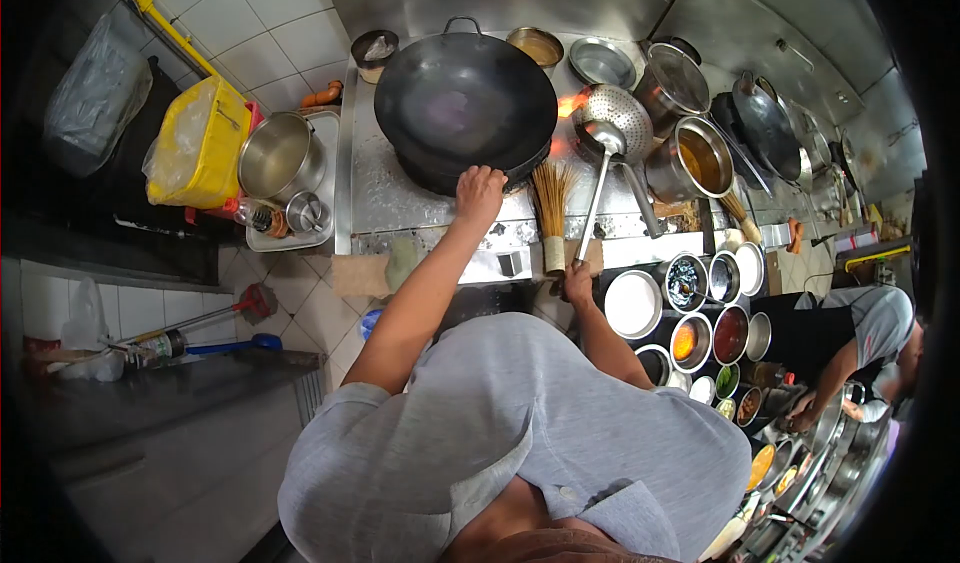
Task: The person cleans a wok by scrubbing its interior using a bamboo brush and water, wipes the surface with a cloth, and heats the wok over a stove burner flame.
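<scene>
A large black wok sits tilted on the stove, a loop handle at its far rim. My left hand is closed on the wok's near edge; what lies under the fingers is hidden. My right hand wraps round the lower end of a ladle. The ladle's bowl lies over a perforated strainer, whose own handle points towards me. Between my hands, a bamboo wok brush rests bristles away from me. Orange flame shows between the wok and the strainer.
At left are a yellow bin and a steel pot on a tray. A pot of orange-brown liquid stands right of the strainer. Several seasoning bowls crowd the right side. Another person works farther right.
</scene>
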Demonstrator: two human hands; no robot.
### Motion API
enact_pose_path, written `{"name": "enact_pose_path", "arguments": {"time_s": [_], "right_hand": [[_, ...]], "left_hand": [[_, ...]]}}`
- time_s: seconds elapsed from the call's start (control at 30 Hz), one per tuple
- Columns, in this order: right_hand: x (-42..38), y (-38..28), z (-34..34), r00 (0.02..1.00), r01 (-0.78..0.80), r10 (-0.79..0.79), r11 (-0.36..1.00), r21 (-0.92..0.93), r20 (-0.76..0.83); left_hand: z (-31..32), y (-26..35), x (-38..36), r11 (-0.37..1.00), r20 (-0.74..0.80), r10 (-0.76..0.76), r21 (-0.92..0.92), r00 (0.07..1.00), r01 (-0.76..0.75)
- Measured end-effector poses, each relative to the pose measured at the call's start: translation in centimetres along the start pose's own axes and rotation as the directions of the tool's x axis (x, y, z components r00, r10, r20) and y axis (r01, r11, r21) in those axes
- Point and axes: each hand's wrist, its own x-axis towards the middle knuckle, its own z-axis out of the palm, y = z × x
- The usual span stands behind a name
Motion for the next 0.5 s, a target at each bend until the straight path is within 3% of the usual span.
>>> {"name": "enact_pose_path", "arguments": {"time_s": [0.1,0.17,0.5], "right_hand": [[0.9,1.5,0.8,0.999,0.023,-0.025,0.998,-0.056,-0.025],[1.5,2.5,1.4,0.983,0.147,-0.156,0.985,-0.095,-0.096],[0.0,0.2,0.4,0.995,0.079,-0.081,0.996,-0.045,-0.051]], "left_hand": [[1.0,-0.4,-0.1,0.999,0.032,-0.022,0.047,0.999,0.021],[1.6,-0.7,-0.2,0.996,0.066,-0.052,0.08,0.996,0.046],[2.9,-1.1,-0.2,0.987,0.066,-0.065,0.152,0.996,0.054]]}}
